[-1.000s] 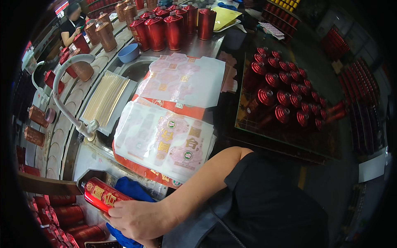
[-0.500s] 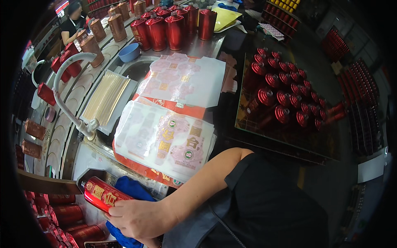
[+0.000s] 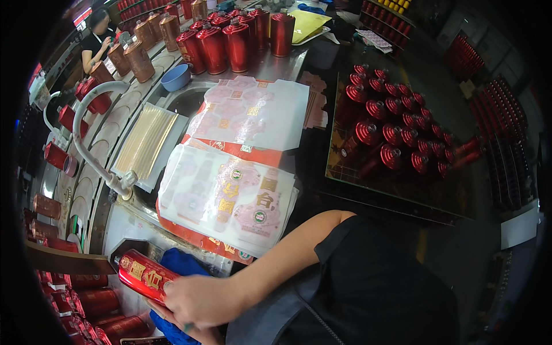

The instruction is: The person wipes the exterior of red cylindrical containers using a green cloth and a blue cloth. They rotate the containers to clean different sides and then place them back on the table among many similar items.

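Right grip (image 3: 204, 301) against red bottle (image 3: 145, 275)

Looks like a factory workshop. Runs along a conveyor (image 3: 105, 137) of overlapping curved plates, lined with copper-coloured bottles (image 3: 140, 62), with a co-worker (image 3: 91, 45) on its far side. Includes a metal desk (image 3: 295, 63) with a sink (image 3: 187, 102), a curved tap (image 3: 122, 185) and stacks of printed sheets (image 3: 218, 198), red bottles (image 3: 392, 135) massed on a platform (image 3: 414, 196), and, farther back, shelves (image 3: 386, 27) and racks (image 3: 505, 123) filled with close rows.

One held red bottle (image 3: 144, 272), two curved taps (image 3: 77, 129), one blue bowl (image 3: 176, 78), one co-worker (image 3: 96, 41).
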A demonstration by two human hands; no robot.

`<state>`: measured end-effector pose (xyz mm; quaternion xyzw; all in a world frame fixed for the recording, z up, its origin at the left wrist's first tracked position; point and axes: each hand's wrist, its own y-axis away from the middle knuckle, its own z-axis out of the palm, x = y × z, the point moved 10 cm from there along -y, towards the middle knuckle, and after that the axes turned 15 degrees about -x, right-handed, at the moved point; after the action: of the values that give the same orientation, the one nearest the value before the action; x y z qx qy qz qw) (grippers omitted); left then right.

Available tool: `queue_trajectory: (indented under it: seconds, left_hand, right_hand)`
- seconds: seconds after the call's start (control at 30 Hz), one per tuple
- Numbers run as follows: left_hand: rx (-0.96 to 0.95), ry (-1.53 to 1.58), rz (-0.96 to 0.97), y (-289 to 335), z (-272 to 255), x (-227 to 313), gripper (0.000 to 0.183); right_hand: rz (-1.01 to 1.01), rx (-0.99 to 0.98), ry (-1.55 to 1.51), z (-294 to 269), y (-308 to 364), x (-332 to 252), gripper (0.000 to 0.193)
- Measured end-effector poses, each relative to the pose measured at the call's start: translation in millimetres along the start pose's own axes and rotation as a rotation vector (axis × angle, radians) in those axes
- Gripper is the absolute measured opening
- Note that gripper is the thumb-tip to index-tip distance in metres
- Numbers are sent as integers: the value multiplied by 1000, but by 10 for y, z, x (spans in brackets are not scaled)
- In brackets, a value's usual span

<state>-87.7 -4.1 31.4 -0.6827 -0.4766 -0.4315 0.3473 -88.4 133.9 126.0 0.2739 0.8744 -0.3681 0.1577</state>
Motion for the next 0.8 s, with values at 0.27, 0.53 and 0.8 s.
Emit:
queue_trajectory:
  seconds: [0.27, 0.53, 0.8]
  left_hand:
    - [-20, 37, -5, -70, 7, 23, 99]
    - [10, 39, -41, 0, -12, 135, 101]
    - [-63, 7, -13, -21, -62, -110, 99]
  right_hand:
    - [-143, -1, -60, -48, 179, -72, 11]
    - [-225, 58, -179, -57, 184, -117, 11]
    - [-251, 114, -18, -189, 262, -120, 8]
